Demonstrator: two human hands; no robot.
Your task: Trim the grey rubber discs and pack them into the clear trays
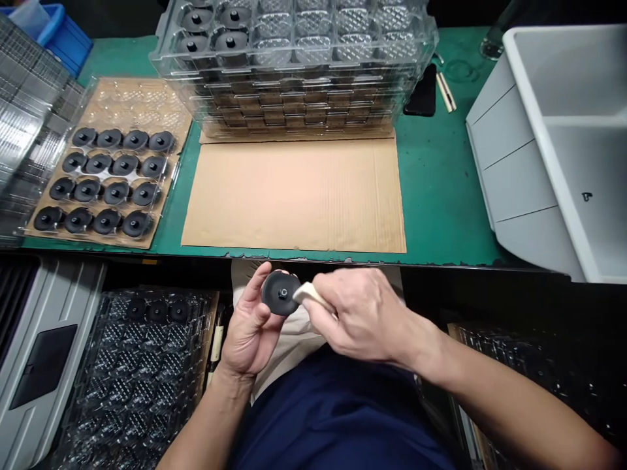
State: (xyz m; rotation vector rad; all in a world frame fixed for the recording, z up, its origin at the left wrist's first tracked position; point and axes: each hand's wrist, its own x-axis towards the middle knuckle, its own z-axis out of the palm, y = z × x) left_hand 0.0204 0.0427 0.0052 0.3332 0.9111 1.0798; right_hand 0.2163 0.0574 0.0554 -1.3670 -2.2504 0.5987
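My left hand (249, 329) holds a round black plastic part (277, 294) by its rim, with the thumb and fingers around it. The part's face, with a small raised hub in the middle, is turned up toward me. My right hand (360, 313) is closed on a cream-coloured handle (308, 294), maybe a trimming knife. Its tip meets the right edge of the black part; any blade is hidden or too small to see. Both hands are in front of the table edge, above my lap.
A clear tray (105, 124) with rows of black parts lies left on the green table (441, 189). Stacked trays (294, 85) stand behind a cardboard sheet (294, 196). A grey bin (519, 130) is at right, near a phone (422, 94). Another tray (137, 372) sits low left.
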